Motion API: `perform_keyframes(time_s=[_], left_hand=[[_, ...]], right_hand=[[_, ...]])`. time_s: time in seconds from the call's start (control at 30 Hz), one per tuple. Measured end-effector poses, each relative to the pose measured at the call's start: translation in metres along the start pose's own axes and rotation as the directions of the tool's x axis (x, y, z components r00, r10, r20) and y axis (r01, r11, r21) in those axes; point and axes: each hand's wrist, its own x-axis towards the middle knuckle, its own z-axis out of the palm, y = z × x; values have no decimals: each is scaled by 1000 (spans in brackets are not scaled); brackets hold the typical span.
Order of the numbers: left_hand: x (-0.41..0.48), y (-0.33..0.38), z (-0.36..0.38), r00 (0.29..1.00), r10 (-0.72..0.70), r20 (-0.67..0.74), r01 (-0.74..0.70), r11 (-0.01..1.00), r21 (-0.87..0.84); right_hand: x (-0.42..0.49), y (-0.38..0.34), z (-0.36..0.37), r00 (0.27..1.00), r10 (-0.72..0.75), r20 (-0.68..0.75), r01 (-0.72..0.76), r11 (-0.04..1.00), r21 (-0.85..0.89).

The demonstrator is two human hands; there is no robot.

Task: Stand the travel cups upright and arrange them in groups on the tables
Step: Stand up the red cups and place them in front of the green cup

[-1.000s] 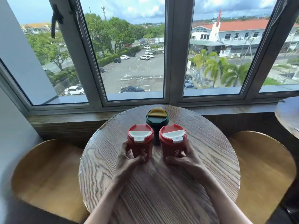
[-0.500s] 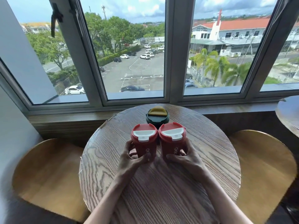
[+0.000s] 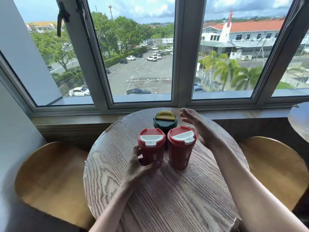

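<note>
Three travel cups stand upright and close together on the round wooden table (image 3: 167,198). The left red cup (image 3: 151,149) with a white lid flap is held low on its body by my left hand (image 3: 142,163). Beside it stands the right red cup (image 3: 181,148), with no hand on it. Behind the pair is a dark green cup (image 3: 165,120) with a yellow lid flap. My right hand (image 3: 195,126) hovers open to the right of the green cup, fingers spread, touching nothing.
Two wooden stools flank the table, one at the left (image 3: 51,178) and one at the right (image 3: 274,169). A second round table's edge (image 3: 299,121) shows at the far right. A window sill (image 3: 75,121) and window run behind.
The two red cups were pushed together. My right hand let go of the right red cup and rose toward the green cup, fingers open. My left hand stays on the left red cup.
</note>
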Motion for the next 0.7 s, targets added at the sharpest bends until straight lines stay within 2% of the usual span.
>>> perform_keyframes(time_s=[0.13,0.27,0.47,0.57,0.7], left_hand=[[-1,0,0,1000,-19,-14,19,1000,-24],[-3,5,0,1000,-11,-6,10,1000,-21],[-2,5,-2,1000,-15,-5,15,1000,-5],[-2,5,-2,1000,-7,-1,7,1000,-3],[-3,7,-3,1000,-1,17,1,1000,-10]], right_hand=[[33,-9,4,992,106,63,-85,956,-280],[51,-5,8,983,166,79,-125,919,-373],[52,-4,1,969,191,159,-145,954,-264],[50,-7,2,957,194,214,-134,954,-267],[44,-13,3,961,180,210,-114,950,-292]])
